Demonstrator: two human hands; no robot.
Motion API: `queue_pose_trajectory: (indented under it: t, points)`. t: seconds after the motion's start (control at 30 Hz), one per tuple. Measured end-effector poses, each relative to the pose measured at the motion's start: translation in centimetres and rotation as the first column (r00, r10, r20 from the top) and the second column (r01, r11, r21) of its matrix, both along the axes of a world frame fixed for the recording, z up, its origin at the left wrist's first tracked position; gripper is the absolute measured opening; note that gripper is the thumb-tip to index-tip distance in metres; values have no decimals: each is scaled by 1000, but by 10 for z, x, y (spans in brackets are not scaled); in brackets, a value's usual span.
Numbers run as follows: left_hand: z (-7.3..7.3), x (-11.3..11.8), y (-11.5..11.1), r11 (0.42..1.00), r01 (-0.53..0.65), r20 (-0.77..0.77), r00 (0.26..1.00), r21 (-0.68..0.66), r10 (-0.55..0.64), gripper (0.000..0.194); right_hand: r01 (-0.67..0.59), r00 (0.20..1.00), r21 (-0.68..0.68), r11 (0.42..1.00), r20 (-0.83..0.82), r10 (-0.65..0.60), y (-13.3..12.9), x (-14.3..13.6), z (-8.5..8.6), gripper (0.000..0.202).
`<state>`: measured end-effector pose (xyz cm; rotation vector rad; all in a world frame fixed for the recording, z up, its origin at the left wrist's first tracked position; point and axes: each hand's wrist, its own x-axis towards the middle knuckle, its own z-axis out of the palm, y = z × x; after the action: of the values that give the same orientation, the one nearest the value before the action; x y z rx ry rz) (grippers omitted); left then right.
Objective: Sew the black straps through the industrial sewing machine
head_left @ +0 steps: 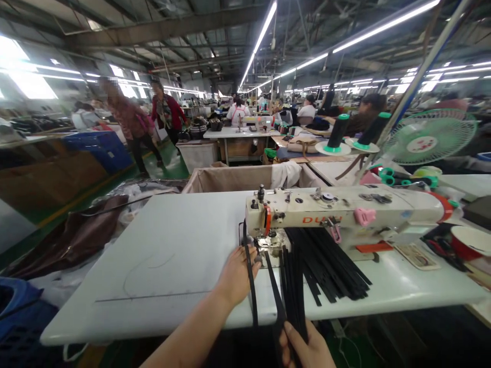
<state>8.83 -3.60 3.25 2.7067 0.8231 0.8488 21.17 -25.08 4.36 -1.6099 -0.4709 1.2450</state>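
Observation:
A cream sewing machine (345, 207) stands on the white table. My left hand (237, 276) lies beside its needle area, with a narrow black strip (251, 286) running under or between the fingers and hanging over the table's front edge. Below the edge, my right hand (305, 347) is closed round black strips (293, 296), whose upper ends reach towards the machine's base. One strip of these leads up to the needle plate. A fanned pile of black strips (330, 266) lies under the machine arm, right of my hands.
The white table (164, 245) extends left, with a ruler line near its front. Behind it is a fabric-lined bin (233, 180). Thread cones (337, 134) and a green fan (425, 140) stand at the right. A blue basket (19, 312) is at lower left. Several people are farther back.

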Motion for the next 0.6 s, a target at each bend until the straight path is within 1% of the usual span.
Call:
queue_pose_trajectory:
  t: [0.07,0.13,0.23,0.3,0.37,0.5,0.6]
  points:
    - [1,0,1,1000,-2,-6,1000,2,2,33,15,1000,13,1000,10,-15,0,-2,-3,68]
    - [2,0,1,1000,-1,-14,1000,11,1,33,56,998,16,998,32,-57,1,-5,-9,69]
    - [2,2,2,1000,-5,-30,1000,15,5,33,85,995,1,996,46,-85,3,-7,-20,76]
    - [2,3,2,1000,-16,-40,999,5,16,35,84,996,-10,996,38,-84,4,-8,-22,80]
    - [2,3,2,1000,-24,-56,998,-12,23,37,88,996,-4,996,33,-88,5,-10,-20,79]
    - [3,4,1,999,-26,-81,996,-26,24,39,68,997,18,998,31,-68,5,-12,-4,67]
    - [4,4,1,999,-28,-84,996,-25,26,40,30,999,18,999,22,-30,6,-12,4,68]
